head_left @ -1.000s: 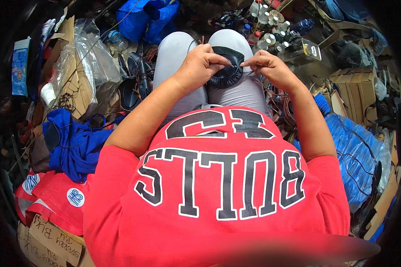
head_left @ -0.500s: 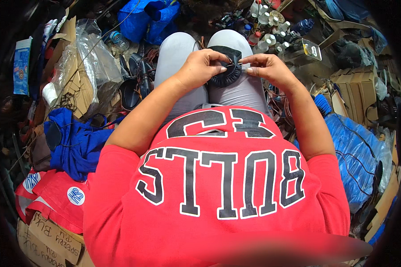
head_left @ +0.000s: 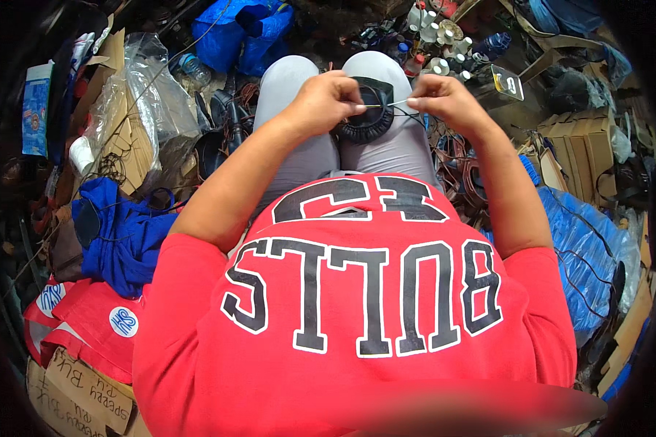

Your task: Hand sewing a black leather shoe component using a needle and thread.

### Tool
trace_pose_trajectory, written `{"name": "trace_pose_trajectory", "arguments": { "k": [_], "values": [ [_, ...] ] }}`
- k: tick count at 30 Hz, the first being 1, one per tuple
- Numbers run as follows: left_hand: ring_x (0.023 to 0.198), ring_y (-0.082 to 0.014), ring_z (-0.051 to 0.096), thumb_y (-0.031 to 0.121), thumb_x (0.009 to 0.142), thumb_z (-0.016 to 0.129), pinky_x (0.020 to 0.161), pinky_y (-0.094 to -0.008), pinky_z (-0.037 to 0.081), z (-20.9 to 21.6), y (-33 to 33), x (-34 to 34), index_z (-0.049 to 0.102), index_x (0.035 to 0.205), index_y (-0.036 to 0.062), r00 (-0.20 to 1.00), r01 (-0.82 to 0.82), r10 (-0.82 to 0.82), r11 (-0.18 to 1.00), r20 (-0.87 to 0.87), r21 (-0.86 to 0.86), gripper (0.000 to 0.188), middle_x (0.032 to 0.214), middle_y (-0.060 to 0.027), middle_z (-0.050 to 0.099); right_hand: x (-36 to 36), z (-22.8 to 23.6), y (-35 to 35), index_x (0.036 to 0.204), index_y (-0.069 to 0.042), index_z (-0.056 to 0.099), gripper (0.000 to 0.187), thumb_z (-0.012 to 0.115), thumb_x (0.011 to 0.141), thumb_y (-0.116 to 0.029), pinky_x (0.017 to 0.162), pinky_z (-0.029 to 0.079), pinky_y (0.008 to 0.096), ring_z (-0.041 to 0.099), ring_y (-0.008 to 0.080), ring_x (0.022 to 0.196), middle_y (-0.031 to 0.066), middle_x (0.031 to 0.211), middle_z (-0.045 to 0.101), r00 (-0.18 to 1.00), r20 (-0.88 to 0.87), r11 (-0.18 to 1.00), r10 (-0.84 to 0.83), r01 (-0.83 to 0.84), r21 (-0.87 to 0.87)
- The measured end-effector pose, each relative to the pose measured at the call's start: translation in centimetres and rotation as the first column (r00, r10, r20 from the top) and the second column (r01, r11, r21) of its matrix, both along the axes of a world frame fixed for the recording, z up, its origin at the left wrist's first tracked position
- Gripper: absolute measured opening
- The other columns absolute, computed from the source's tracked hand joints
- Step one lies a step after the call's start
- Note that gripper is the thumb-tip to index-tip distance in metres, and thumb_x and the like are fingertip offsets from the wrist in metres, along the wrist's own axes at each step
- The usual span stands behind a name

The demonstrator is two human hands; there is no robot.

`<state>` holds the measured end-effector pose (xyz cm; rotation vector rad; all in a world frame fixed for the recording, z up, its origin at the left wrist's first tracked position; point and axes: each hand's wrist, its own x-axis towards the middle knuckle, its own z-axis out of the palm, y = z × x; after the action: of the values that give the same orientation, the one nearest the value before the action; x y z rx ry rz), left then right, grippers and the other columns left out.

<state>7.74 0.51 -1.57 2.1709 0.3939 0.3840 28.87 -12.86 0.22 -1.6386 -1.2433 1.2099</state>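
Observation:
A black rounded piece with a gathered, ridged edge point(head_left: 368, 132) rests on my right thigh; it could be a shoe part, though I cannot tell for sure. Over its left side, my left hand point(head_left: 329, 103) pinches a thin, needle-like brass-coloured strip point(head_left: 372, 107). My right hand point(head_left: 448, 100), slightly blurred, is closed at the right of the piece. From its fingertips a thin pale strand point(head_left: 399, 103) runs toward the piece. A dark thread point(head_left: 408, 114) trails below these fingers.
Bottles with white caps point(head_left: 444, 51) stand beyond my right knee. Folded cardboard point(head_left: 579, 149) and a blue plastic bundle point(head_left: 583, 247) lie to the right. On the left are clear plastic wrap point(head_left: 160, 95), blue cloth point(head_left: 124, 240) and a red bag point(head_left: 98, 320).
My hands have moved apart: the right went up and to the right, the left slightly left. The thin strip and pale strand now show between them. The black piece stays on my thigh.

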Motion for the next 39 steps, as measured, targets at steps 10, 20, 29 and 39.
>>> {"name": "trace_pose_trajectory", "arguments": {
  "k": [10, 20, 29, 39],
  "values": [
    [0.069, -0.0130, 0.057, 0.005, 0.085, 0.054, 0.065, -0.0272, 0.046, 1.5, -1.0, 0.9, 0.061, 0.092, 0.0019, 0.977, 0.019, -0.059, 0.981, -0.205, -0.191, 0.011, 0.077, -0.0060, 0.062, -0.5, -0.8, -2.3, 0.084, -0.003, 0.064, 0.014, 0.068, 0.078, -0.015, 0.074, 0.040, 0.0226, 0.051, 0.0073, 0.081, -0.0008, 0.087, 0.055, 0.996, -0.075, 0.997, -0.054, 0.049, -0.066],
    [0.079, -0.0313, 0.062, 0.011, 0.085, 0.054, 0.070, -0.0357, 0.048, 1.6, -1.0, 1.5, 0.061, 0.095, 0.0046, 0.975, 0.181, -0.150, 0.965, -0.166, 0.192, 0.014, 0.084, -0.0156, 0.064, 2.8, 0.0, -0.9, 0.085, 0.000, 0.062, 0.016, 0.067, 0.076, -0.014, 0.076, 0.046, 0.0338, 0.055, 0.0234, 0.084, 0.0105, 0.093, 0.053, 0.629, 0.730, 0.937, -0.267, -0.008, 0.349],
    [0.078, -0.0350, 0.060, 0.011, 0.084, 0.053, 0.067, -0.0413, 0.047, 0.2, -0.8, 0.4, 0.056, 0.092, 0.0058, 0.982, 0.162, -0.134, 0.959, -0.132, 0.231, 0.010, 0.080, -0.0168, 0.062, -3.5, 2.9, 0.8, 0.085, -0.012, 0.056, 0.007, 0.052, 0.080, -0.013, 0.075, 0.039, 0.0356, 0.061, 0.0217, 0.081, 0.0041, 0.075, 0.062, 0.267, 0.932, 0.862, 0.245, -0.499, -0.083],
    [0.071, -0.0191, 0.058, 0.006, 0.081, 0.058, 0.064, -0.0316, 0.043, 1.8, 2.7, -10.5, 0.058, 0.086, 0.0027, 0.982, -0.095, 0.137, 0.953, -0.132, 0.286, 0.006, 0.077, -0.0078, 0.061, 2.3, 1.3, -3.1, 0.081, -0.007, 0.061, 0.006, 0.060, 0.083, -0.013, 0.066, 0.041, 0.0252, 0.057, 0.0170, 0.064, 0.0064, 0.073, 0.064, 0.774, 0.625, 0.990, 0.103, -0.138, 0.008]
  ]
}}
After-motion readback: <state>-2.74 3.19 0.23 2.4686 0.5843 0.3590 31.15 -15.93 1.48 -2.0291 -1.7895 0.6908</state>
